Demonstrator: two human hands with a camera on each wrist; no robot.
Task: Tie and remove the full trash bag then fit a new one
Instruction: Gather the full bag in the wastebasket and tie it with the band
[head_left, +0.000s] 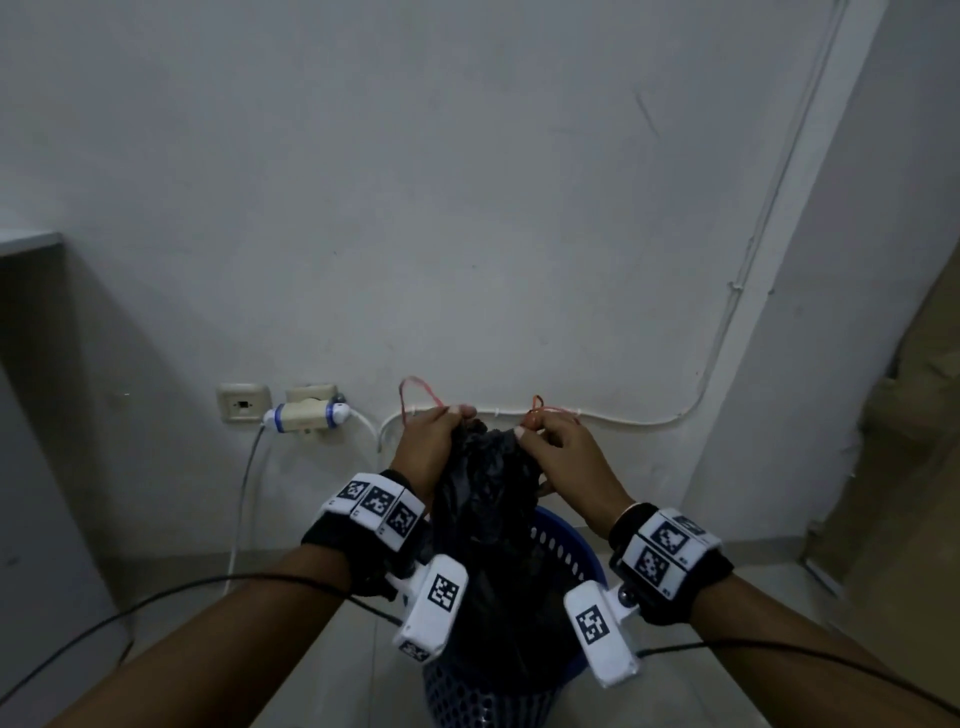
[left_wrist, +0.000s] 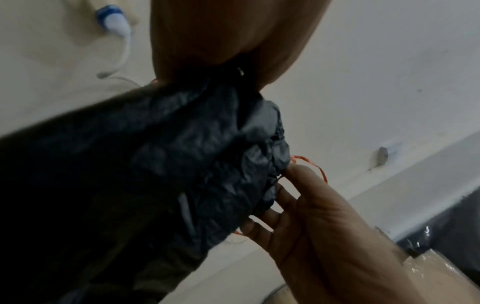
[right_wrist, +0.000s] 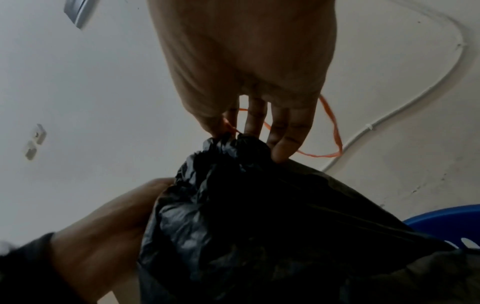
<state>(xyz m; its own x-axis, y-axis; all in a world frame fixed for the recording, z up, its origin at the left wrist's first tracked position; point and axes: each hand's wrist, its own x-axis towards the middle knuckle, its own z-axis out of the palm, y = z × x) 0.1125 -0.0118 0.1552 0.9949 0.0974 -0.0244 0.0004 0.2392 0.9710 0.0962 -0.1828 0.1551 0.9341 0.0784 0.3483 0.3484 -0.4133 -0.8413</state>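
Note:
A black trash bag (head_left: 488, 493) stands in a blue perforated bin (head_left: 569, 551), its top gathered into a neck between my hands. My left hand (head_left: 451, 417) grips the neck from the left, and an orange drawstring loop (head_left: 415, 387) sticks up above it. My right hand (head_left: 529, 434) pinches the other orange drawstring (head_left: 537, 404) at the neck's right side. In the right wrist view the right hand's thumb and forefinger pinch the drawstring (right_wrist: 335, 131) while the other fingers (right_wrist: 283, 131) lie straight against the bag (right_wrist: 259, 205). In the left wrist view the left hand (left_wrist: 221, 41) is closed over the bag (left_wrist: 182, 164).
The bin stands on the floor close to a white wall with sockets and a plugged adapter (head_left: 306, 415) and a white cable (head_left: 244, 488). A grey cabinet (head_left: 31, 415) is at the left, brown cardboard (head_left: 909, 415) at the right past a wall corner.

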